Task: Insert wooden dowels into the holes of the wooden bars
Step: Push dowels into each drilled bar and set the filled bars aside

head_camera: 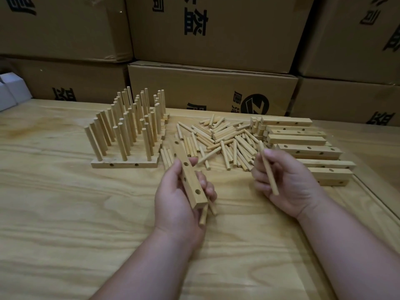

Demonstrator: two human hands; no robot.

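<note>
Wooden bar [190,174], a square-sectioned length of pale planed timber with a row of round holes along its upper face, lies in the left hand [179,198], whose fingers curl round it from below while the thumb rests along its left side; its long axis runs from near the person away toward the middle of the table [65,213]. A couple of spare dowels [206,211] seem tucked under the bar in that same hand. The right hand [283,180] pinches a single dowel [268,169], a smooth round stick, with the fingers closed about its middle and its axis roughly parallel to the bar, tipped slightly away. The dowel sits to the right of the bar, apart from it, so I judge that the coming move needs the stick turned end-on to a hole and brought leftward; the right hand is the one to do it. Toward the far left of the table stand finished bars [124,164] side by side, their upright pegs forming a dense thicket. Beyond the hands lies a loose heap of dowels [223,139], and near the right edge a stack of empty drilled bars [303,146]. Cardboard cartons [216,40] rise behind the far edge.
</note>
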